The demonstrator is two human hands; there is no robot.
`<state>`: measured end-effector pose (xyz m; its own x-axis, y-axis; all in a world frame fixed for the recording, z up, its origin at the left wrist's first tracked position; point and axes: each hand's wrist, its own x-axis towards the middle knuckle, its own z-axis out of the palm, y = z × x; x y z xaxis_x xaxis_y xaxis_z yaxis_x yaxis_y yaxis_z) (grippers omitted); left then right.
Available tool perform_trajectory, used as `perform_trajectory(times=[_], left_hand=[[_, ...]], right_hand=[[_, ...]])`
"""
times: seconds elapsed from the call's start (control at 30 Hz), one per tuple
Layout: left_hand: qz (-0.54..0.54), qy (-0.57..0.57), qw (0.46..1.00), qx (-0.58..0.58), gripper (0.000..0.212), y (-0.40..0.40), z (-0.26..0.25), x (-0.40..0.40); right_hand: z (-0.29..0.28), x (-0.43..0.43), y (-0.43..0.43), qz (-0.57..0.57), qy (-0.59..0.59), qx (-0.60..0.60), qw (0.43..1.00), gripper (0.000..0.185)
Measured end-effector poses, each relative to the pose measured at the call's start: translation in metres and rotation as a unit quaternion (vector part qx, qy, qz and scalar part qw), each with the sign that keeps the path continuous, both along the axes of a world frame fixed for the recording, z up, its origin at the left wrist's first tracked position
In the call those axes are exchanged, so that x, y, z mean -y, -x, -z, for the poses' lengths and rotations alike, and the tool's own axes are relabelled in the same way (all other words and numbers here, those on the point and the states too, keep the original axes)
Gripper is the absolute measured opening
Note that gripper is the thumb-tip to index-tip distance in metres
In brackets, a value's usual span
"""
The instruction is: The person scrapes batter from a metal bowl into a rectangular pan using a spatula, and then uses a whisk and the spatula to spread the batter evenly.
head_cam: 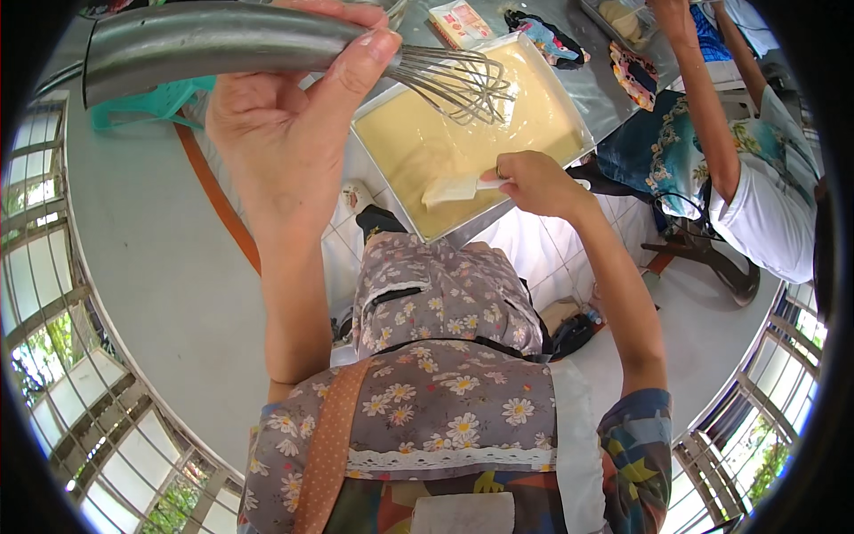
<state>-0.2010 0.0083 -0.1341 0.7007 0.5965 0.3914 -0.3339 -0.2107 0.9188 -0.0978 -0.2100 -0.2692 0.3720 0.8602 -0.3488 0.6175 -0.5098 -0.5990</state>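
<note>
My left hand is raised close to the camera and grips a whisk by its thick grey handle. The whisk's wire loops point right, appearing over the far part of a rectangular pan. Pale yellow batter fills the pan, smooth and shiny toward the far side. With my right hand I hold a white spatula by its handle. Its batter-coated blade lies at the batter's surface near the pan's close corner.
The pan rests on a metal-topped table. Beyond it lie a small printed box and a bunched cloth. Another person's arm reaches in at the right, near a tray with dough. A green plastic chair stands left.
</note>
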Motion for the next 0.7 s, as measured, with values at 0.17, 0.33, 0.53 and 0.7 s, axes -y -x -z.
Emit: perform_trajectory(times=[0.17,0.33,0.53,0.7], left_hand=[[-0.007,-0.014,1.0,0.006,0.022,0.0,0.003,-0.004],[-0.031,-0.012,0.999,-0.01,0.02,0.001,0.001,-0.003],[-0.024,0.06,0.998,-0.007,0.027,0.002,-0.009,-0.001],[-0.029,0.053,0.998,-0.009,0.029,0.012,-0.006,-0.003]], right_hand=[[0.011,0.003,0.0,-0.009,0.019,0.021,1.0,0.012],[-0.005,-0.002,-0.026,-0.031,0.058,-0.017,0.998,0.026],[0.024,-0.018,-0.019,-0.067,0.052,0.037,0.996,0.029],[0.018,0.008,-0.05,-0.043,0.127,0.107,0.985,0.025]])
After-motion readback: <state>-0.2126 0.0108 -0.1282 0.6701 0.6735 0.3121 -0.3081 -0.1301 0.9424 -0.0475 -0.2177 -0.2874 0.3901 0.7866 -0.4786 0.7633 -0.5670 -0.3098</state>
